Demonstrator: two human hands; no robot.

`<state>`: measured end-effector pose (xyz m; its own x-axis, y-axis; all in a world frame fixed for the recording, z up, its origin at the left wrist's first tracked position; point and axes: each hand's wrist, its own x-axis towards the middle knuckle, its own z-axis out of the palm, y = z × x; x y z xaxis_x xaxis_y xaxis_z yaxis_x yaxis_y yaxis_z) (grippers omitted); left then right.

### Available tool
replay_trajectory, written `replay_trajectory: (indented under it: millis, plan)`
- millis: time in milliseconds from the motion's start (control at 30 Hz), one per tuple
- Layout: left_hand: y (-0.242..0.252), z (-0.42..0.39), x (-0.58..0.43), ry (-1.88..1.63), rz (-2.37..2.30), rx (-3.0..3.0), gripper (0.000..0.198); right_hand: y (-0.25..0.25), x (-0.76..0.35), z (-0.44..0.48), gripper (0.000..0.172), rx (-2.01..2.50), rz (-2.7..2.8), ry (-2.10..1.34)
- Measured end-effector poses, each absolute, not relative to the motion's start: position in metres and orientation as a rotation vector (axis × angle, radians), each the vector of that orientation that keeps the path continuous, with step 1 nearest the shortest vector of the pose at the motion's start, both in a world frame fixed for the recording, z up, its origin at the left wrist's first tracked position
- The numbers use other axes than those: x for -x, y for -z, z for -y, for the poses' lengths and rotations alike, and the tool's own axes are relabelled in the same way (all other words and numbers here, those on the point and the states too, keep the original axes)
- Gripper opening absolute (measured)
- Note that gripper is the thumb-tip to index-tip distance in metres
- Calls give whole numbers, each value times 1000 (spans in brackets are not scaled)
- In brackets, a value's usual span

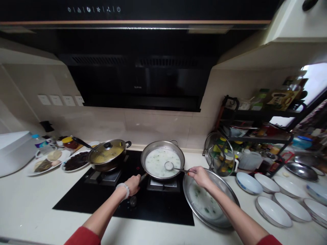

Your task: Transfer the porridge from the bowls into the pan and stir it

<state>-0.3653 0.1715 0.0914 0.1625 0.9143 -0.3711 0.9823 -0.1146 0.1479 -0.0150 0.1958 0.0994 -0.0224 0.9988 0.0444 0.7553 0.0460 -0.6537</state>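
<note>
My left hand (134, 184) is closed around the handle (143, 177) of a steel pan (143, 160) on the right burner. White, soupy porridge with green bits (159, 160) fills much of that pan. In my right hand (199, 176) is the handle of a metal ladle (169, 165), its bowl at the porridge's right side with white liquid in it. Below my right forearm stands a wide steel basin (187, 197) holding more white liquid with green leaves, partly covered by the arm.
A lidded wok (107, 153) sits on the left burner. Plates of food (66, 153) lie left of it. Several white bowls (273, 209) stand at the right, before a black rack (260, 139) with bottles. A glass lid (213, 149) leans there. The range hood (138, 75) hangs above.
</note>
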Motion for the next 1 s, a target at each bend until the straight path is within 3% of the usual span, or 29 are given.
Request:
replay_trajectory:
  millis: [433,600,733,1000]
  plan:
    - [-86,-173,368,249,-1797,-2096,40,-130,-6,-166,22,1634,1685,-820]
    - [-85,-173,368,256,-1800,-2071,40,-134,-43,-141,33,1658,1513,-869]
    - [-84,-174,369,249,-1801,-2062,41,-120,-85,-117,41,1781,1482,-771]
    - [-81,-176,371,265,-1782,-2087,45,-54,-132,-66,35,2164,1779,-266]
